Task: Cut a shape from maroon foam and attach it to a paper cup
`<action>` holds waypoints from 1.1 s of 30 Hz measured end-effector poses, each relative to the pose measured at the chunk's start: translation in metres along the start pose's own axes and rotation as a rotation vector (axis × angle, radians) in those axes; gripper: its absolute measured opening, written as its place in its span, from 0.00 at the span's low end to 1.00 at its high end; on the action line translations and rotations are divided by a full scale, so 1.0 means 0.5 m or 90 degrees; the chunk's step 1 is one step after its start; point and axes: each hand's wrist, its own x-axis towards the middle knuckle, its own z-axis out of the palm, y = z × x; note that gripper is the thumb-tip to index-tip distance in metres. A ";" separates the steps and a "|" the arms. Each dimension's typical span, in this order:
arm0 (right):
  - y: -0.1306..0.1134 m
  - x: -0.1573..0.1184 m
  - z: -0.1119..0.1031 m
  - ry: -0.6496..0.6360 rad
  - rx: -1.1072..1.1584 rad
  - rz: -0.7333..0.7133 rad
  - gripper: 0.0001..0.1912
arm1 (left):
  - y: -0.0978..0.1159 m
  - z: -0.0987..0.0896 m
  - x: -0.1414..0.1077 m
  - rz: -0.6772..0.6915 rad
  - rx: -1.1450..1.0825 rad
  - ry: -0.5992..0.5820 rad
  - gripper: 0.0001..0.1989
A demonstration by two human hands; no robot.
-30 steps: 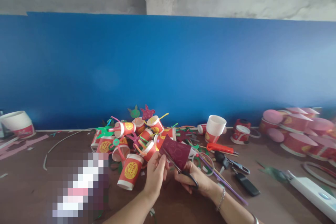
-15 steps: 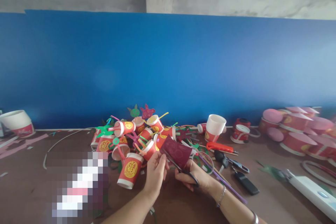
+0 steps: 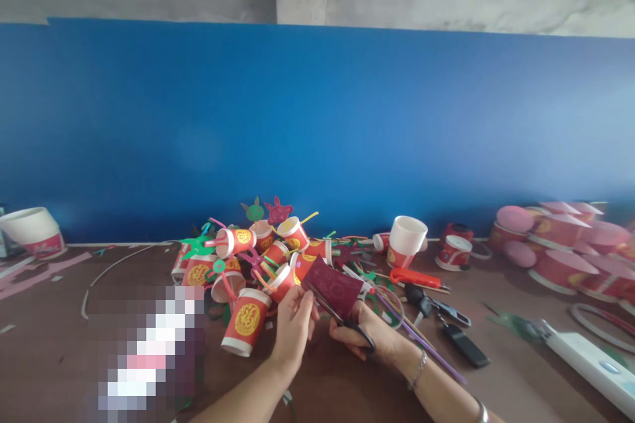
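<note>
A dark red sheet with faint drawn outlines is pinched at its left edge by my left hand. My right hand is closed round the black handles of a pair of scissors, whose blades lie along the sheet's lower edge. Just behind the sheet is a pile of red and white paper cups with yellow prints, coloured straws and green and red cut-outs. A green animal-face cut-out and a red one stand at the back of the pile.
Stacked white cups, an orange-red cutter, keys and a black fob lie to the right. Further right are a white glue-gun-like tool and pink-topped cups. A large white cup stands far left.
</note>
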 end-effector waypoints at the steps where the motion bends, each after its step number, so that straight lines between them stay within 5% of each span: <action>1: 0.000 0.000 0.001 0.005 -0.001 0.004 0.14 | 0.001 0.001 0.000 0.000 0.001 0.000 0.17; 10: 0.006 -0.001 0.009 0.062 0.021 0.013 0.27 | 0.010 0.004 -0.007 -0.033 0.003 -0.035 0.16; 33: -0.005 -0.004 0.014 0.061 0.006 0.004 0.19 | 0.006 0.006 -0.005 -0.032 0.003 -0.024 0.20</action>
